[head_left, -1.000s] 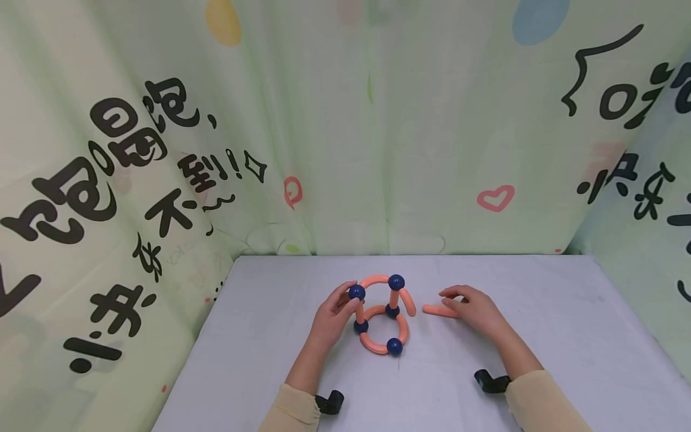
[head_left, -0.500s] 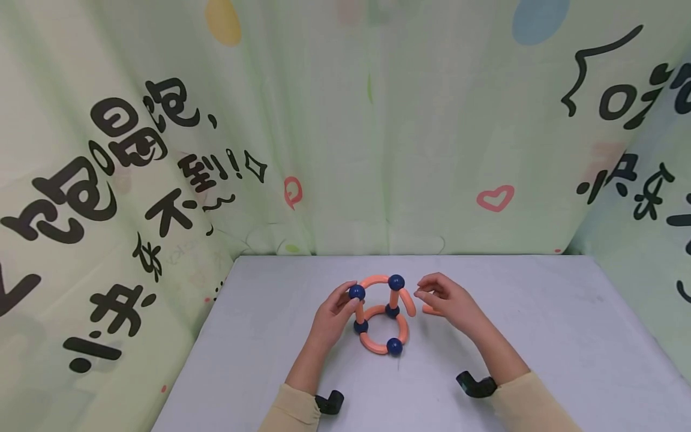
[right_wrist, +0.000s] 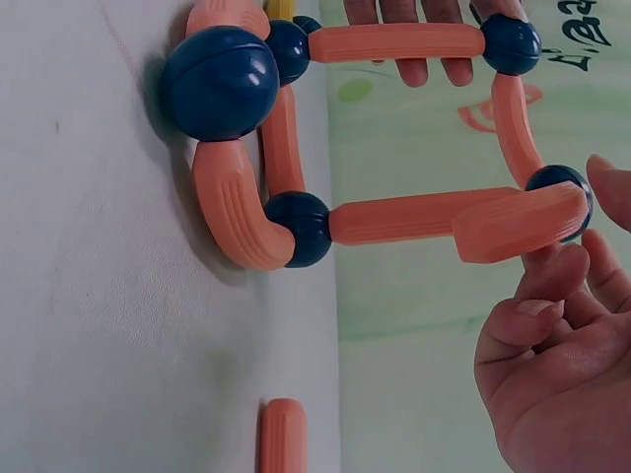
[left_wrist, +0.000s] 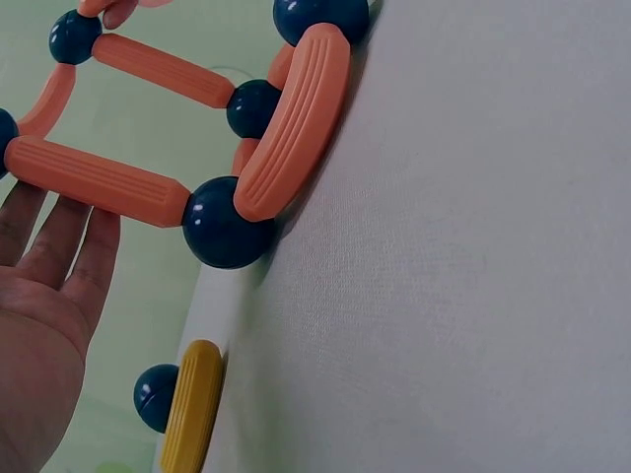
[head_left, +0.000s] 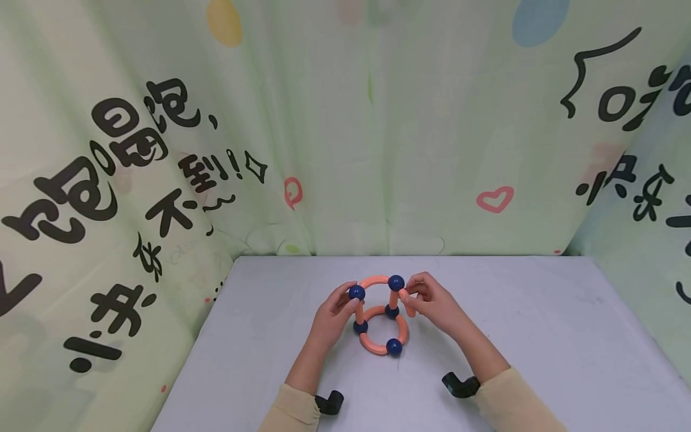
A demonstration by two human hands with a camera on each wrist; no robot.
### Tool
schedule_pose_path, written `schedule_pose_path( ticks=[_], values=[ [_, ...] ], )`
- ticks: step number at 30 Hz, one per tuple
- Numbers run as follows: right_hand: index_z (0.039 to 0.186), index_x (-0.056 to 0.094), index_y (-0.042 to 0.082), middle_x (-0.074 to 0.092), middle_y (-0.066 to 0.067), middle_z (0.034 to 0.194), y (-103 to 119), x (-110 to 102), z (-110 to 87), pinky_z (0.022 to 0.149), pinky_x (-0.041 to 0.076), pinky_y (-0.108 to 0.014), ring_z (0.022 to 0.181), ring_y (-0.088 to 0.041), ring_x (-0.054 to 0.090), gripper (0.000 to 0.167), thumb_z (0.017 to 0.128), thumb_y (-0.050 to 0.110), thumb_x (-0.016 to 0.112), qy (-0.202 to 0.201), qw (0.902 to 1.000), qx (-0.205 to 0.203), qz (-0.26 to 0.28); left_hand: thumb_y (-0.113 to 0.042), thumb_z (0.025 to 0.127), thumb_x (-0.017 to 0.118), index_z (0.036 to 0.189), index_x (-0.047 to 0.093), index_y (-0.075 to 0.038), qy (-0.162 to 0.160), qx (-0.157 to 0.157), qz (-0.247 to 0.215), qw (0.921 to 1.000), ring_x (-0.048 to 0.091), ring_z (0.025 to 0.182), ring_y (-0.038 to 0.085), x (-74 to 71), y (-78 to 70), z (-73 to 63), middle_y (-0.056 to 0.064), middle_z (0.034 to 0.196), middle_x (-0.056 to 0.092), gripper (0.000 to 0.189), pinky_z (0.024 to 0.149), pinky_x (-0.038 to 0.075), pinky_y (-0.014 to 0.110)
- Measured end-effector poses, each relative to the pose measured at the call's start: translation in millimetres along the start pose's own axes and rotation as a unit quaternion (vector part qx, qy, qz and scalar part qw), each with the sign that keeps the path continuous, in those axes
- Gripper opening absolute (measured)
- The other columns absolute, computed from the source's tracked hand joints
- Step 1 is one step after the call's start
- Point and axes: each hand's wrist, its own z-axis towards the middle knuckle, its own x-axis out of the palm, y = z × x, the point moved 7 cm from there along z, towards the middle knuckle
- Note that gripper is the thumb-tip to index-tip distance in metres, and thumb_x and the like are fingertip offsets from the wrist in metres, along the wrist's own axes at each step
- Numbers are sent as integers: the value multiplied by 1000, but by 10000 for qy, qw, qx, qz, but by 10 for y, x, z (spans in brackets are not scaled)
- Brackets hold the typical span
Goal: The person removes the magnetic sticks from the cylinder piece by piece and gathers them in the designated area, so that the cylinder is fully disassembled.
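A toy frame of orange building rods and dark blue balls stands on the table, with a lower ring (head_left: 373, 346) and upright rods carrying a partial upper ring (head_left: 375, 280). My left hand (head_left: 330, 318) grips the upper left ball (head_left: 357, 292) between thumb and fingers. From the upper right ball (head_left: 396, 282) hangs a curved orange rod (right_wrist: 523, 225), its lower end free. Thumb and fingers of my right hand (head_left: 437, 305) pinch this rod near that ball; the exact contact is partly hidden.
A loose orange rod (right_wrist: 284, 439) lies on the table, hidden behind the right hand in the head view. A yellow rod (left_wrist: 193, 409) with a blue ball (left_wrist: 156, 397) lies beyond the frame in the left wrist view. A printed curtain (head_left: 432, 150) backs the table (head_left: 540, 336).
My right hand has left the loose orange rod on the table and moved left to the hanging curved rod, taking hold of it. The left hand and the frame stay in place.
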Motion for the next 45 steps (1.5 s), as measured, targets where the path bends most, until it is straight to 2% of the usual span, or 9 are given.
schedule_pose_path(
  ticks=[4, 8, 14, 20, 25, 33, 40, 45],
  values=[
    [118, 48, 15, 68, -15, 108, 5, 56, 26, 68, 43, -30, 79, -33, 56, 34, 95, 33, 66, 96, 9998, -39, 187, -55, 93, 60, 143, 50, -29, 12, 16, -39, 10000, 65, 118, 17, 1, 2, 6, -1, 127, 68, 57, 104, 50, 46],
    [115, 49, 15, 66, -17, 99, 9, 62, 30, 65, 42, -28, 80, -39, 54, 32, 95, 31, 67, 43, 9996, -115, 243, -56, 93, 60, 141, 51, -35, 19, -4, -58, 10000, 65, 117, 16, -1, 0, 6, -2, 126, 68, 53, 104, 50, 46],
    [115, 52, 14, 64, -7, 92, 1, 59, 22, 64, 43, -27, 79, -29, 53, 30, 94, 30, 68, -93, 9998, -52, 175, -56, 92, 60, 135, 52, -47, -5, -23, -21, 10000, 65, 116, 16, -4, 0, 5, -3, 124, 69, 44, 104, 50, 45],
    [116, 52, 13, 64, -9, 95, -10, 55, 17, 63, 43, -26, 80, -25, 51, 30, 95, 29, 67, -136, 9998, -20, 140, -56, 92, 61, 137, 52, -43, 7, 0, 2, 10000, 65, 117, 16, -7, 2, 8, -2, 124, 68, 48, 104, 50, 45],
    [116, 52, 14, 64, -10, 97, -20, 49, 19, 64, 43, -26, 80, -24, 52, 34, 94, 35, 68, -124, 9997, 7, 204, -55, 93, 60, 139, 52, -39, 21, 47, -8, 10000, 65, 116, 17, -7, -5, 12, -2, 125, 68, 49, 104, 50, 46],
    [116, 52, 9, 60, -8, 85, -8, 34, 4, 67, 44, -27, 77, -21, 55, 38, 93, 34, 69, -91, 9991, -85, 417, -55, 93, 61, 137, 52, -44, 32, 97, 2, 9999, 67, 113, 15, -10, -10, 16, -2, 121, 70, 47, 105, 49, 46],
    [118, 52, 9, 60, -8, 81, 3, 36, -6, 64, 42, -28, 75, -30, 55, 39, 94, 36, 68, -60, 9992, -92, 392, -53, 94, 60, 138, 52, -40, 46, 144, -12, 9999, 67, 114, 16, -7, -15, 10, 0, 121, 70, 47, 104, 50, 46],
    [124, 55, 10, 62, -5, 91, 5, 28, -6, 66, 45, -26, 77, -26, 56, 37, 96, 32, 65, -20, 9991, -192, 389, -53, 93, 61, 139, 53, -37, 21, 80, 6, 10000, 66, 115, 16, -20, -7, 2, -1, 122, 69, 50, 103, 51, 44]
  ],
)
